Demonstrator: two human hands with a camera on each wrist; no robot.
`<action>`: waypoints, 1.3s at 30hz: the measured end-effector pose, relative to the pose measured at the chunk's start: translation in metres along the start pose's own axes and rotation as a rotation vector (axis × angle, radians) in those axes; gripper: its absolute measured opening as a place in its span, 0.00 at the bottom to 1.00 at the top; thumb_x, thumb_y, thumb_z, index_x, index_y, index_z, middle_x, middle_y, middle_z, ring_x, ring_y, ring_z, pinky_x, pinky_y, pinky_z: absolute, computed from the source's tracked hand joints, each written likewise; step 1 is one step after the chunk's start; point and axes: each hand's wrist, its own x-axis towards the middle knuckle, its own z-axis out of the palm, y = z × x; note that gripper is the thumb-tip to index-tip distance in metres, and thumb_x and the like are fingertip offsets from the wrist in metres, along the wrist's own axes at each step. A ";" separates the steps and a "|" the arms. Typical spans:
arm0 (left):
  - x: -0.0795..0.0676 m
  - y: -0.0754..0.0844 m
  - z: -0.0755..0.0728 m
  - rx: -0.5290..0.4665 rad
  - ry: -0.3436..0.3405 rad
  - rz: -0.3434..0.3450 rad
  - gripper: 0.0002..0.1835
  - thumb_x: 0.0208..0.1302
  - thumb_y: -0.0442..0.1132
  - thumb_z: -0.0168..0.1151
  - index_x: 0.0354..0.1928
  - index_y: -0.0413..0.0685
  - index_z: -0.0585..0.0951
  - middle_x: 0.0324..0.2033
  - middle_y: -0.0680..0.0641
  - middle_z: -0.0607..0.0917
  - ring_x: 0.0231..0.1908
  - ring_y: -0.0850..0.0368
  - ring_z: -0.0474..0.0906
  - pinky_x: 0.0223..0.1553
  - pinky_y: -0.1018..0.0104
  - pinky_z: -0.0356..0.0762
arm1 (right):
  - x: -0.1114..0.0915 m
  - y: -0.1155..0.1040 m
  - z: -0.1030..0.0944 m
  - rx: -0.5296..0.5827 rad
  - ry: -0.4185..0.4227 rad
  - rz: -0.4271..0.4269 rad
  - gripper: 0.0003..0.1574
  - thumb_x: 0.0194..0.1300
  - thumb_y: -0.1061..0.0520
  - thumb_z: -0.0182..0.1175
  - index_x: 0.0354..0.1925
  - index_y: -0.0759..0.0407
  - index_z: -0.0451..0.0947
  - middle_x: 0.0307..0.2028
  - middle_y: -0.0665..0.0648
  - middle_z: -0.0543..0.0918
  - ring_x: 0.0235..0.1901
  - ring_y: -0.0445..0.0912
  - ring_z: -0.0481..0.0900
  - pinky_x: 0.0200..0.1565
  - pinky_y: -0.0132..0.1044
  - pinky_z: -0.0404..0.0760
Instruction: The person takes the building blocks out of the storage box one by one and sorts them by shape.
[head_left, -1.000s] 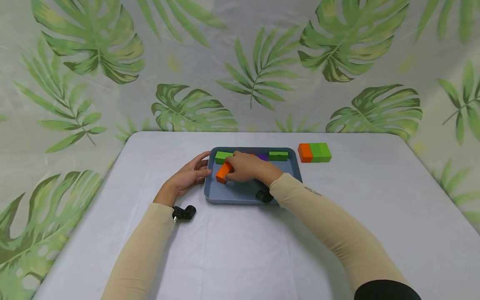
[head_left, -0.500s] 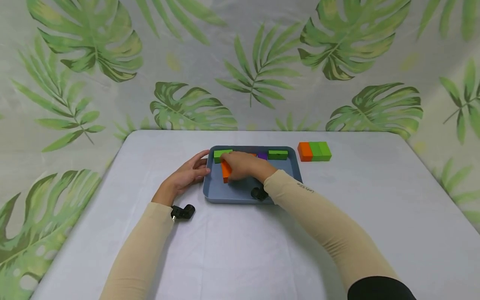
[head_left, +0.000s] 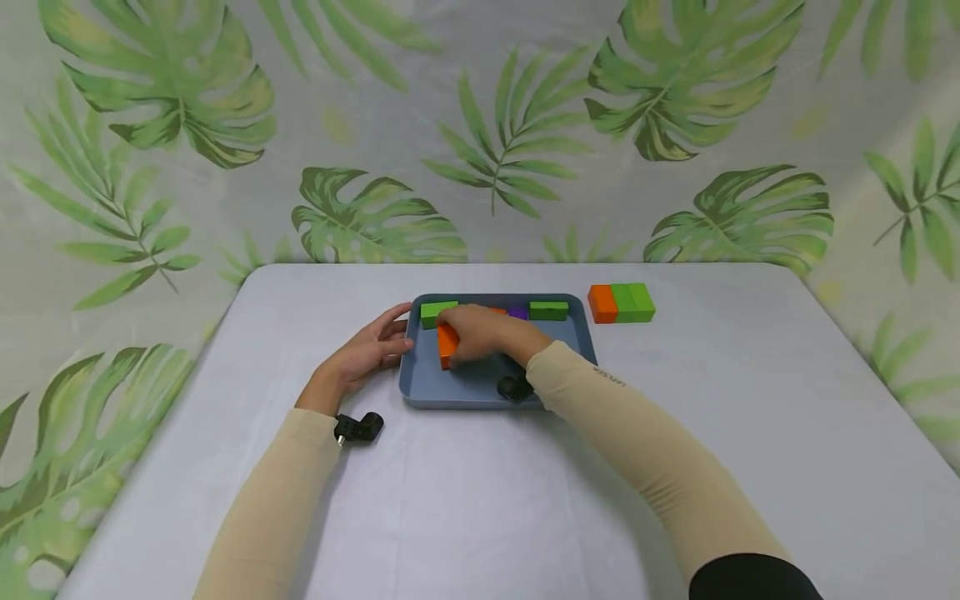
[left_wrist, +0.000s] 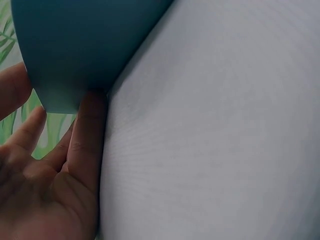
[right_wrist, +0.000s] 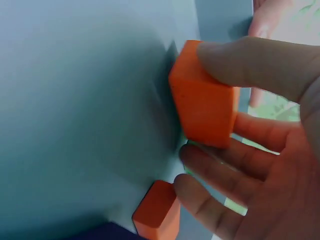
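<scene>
In the head view, my right hand [head_left: 483,331] reaches over a blue-grey tray [head_left: 450,402] and pinches an orange block [head_left: 446,347] between thumb and fingers. The right wrist view shows the thumb on one face of this orange block [right_wrist: 204,110]. A green block [head_left: 438,313] lies just behind it in the tray's far left corner. Farther right along the back wall are another orange block [head_left: 498,311], mostly hidden by the hand, a purple block [head_left: 517,313] and a green block [head_left: 548,311]. With fingers extended, my left hand [head_left: 365,350] touches the tray's left side.
Behind and right of the tray, an orange block [head_left: 603,304] and green blocks [head_left: 632,302] stand side by side on the white tablecloth [head_left: 465,500]. A leaf-patterned curtain [head_left: 510,125] hangs behind the table. Each wrist carries a small black camera [head_left: 360,427].
The orange block in my right hand has turned from a slant to nearly straight front-to-back, its far end close to the left green block. My left hand stays at the tray's side.
</scene>
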 end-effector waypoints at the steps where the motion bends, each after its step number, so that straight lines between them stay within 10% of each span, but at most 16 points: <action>1: 0.000 0.000 0.000 -0.001 -0.001 0.001 0.40 0.73 0.34 0.53 0.79 0.65 0.48 0.78 0.42 0.52 0.76 0.44 0.55 0.75 0.45 0.56 | -0.001 0.000 0.000 -0.002 0.008 -0.006 0.43 0.61 0.49 0.69 0.69 0.59 0.66 0.57 0.56 0.78 0.52 0.49 0.74 0.61 0.42 0.74; 39: -0.001 0.000 0.001 0.000 0.005 0.008 0.41 0.73 0.32 0.54 0.80 0.64 0.47 0.79 0.43 0.51 0.77 0.44 0.53 0.75 0.43 0.55 | -0.104 0.085 -0.045 0.119 0.227 0.009 0.42 0.58 0.56 0.67 0.68 0.64 0.67 0.61 0.64 0.75 0.57 0.58 0.76 0.60 0.52 0.78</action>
